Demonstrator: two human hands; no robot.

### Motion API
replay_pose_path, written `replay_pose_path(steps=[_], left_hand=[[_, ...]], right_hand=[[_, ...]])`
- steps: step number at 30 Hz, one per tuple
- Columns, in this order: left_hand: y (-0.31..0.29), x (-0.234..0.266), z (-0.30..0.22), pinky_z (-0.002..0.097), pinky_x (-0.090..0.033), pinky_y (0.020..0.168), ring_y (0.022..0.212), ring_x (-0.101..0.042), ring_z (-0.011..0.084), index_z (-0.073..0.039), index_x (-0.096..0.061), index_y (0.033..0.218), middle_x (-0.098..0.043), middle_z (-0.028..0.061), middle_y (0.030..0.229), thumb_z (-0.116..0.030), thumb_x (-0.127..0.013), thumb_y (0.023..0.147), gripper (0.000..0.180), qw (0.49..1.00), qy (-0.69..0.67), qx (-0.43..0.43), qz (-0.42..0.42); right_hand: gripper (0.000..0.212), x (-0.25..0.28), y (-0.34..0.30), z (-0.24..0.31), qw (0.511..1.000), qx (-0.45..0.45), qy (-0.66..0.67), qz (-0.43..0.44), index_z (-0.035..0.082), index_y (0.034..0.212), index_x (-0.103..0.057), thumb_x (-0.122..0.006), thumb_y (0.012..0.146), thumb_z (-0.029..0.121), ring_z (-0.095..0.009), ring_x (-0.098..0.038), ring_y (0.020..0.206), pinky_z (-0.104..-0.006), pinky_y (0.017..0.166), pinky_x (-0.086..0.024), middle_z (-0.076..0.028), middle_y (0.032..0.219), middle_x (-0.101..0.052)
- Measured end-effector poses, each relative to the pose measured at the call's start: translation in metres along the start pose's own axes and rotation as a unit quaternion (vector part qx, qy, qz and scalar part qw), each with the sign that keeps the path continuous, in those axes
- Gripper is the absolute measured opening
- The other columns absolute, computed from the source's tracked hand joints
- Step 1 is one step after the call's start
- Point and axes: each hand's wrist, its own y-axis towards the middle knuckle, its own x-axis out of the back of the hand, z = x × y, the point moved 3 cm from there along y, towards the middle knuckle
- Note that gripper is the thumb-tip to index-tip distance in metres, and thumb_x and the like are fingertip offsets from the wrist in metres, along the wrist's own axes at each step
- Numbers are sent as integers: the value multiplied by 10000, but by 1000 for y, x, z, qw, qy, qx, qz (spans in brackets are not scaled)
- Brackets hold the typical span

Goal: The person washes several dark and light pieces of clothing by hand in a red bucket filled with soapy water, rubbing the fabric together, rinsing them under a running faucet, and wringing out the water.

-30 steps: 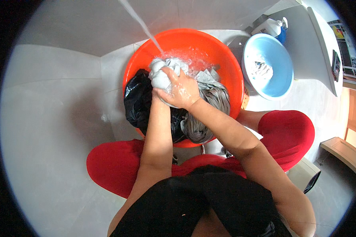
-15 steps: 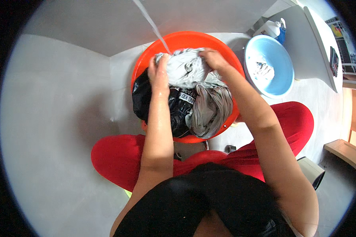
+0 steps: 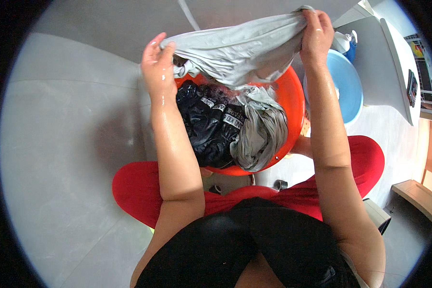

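I hold a wet grey garment (image 3: 235, 48) stretched out above an orange basin (image 3: 293, 110). My left hand (image 3: 157, 65) grips its left edge and my right hand (image 3: 317, 33) grips its right edge, both arms wet. Inside the basin lie a black garment (image 3: 206, 125) with white lettering and another grey cloth (image 3: 261, 134) draped over the near rim. A thin stream of water (image 3: 189, 17) falls from above toward the basin, partly hidden behind the lifted garment.
A light blue basin (image 3: 348, 86) stands to the right of the orange one, with a white and blue bottle (image 3: 345, 41) behind it. A white slab (image 3: 393, 72) runs along the far right. Grey tiled floor (image 3: 67, 144) spreads to the left. My red-clad legs flank the basin.
Both hands have risen out of the basin, lifting the grey garment and spreading it wide between them. The head camera has moved closer to the basin.
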Motion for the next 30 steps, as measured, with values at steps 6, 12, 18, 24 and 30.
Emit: replay_pose_path(steps=[6, 12, 18, 24, 30], left_hand=[[-49, -17, 126, 396, -447, 803, 1021, -529, 218, -169, -418, 1368, -543, 72, 1237, -264, -599, 875, 533, 935, 54, 339, 85], [-100, -22, 206, 630, -258, 1002, 1363, -187, 375, -356, 11, 1462, -95, 52, 1534, -416, -560, 890, 810, 888, -143, 437, -25], [-97, -19, 218, 631, -304, 971, 1296, -236, 477, -341, -18, 1459, -104, 116, 1518, -444, -559, 877, 802, 862, -199, 465, -43], [-100, -18, 214, 647, -308, 964, 1303, -168, 525, -340, 11, 1455, -30, 162, 1517, -490, -585, 839, 869, 855, -150, 484, -112], [-92, -33, 214, 667, -203, 1008, 1330, -193, 449, -232, -115, 1459, -164, 142, 1503, -617, -558, 787, 892, 832, -199, 512, -80]], right_hand=[[722, -18, -40, -127, 788, -117, -492, 351, 102, 1295, -461, -680, 725, 488, -335, -556, 1112, -395, 951, -435, -220, 1174, -569], [873, -31, -169, -257, 620, -173, -605, 469, 275, 1445, -251, -625, 720, 583, -426, -176, 1368, -632, 1016, -270, -223, 1496, -143], [308, -28, -172, -333, 477, -12, -593, 649, 105, 1122, -606, -513, 852, 222, -330, -423, 1250, -485, 997, -377, -143, 1392, -390], [305, -45, -159, -278, 534, 176, -561, 608, 126, 1113, -616, -556, 821, 190, -286, -536, 1138, -525, 955, -392, -111, 1218, -560], [394, -26, -126, -285, 762, -295, -480, 320, 130, 1127, -628, -533, 747, 174, -290, -562, 1121, -377, 927, -457, -171, 1157, -607]])
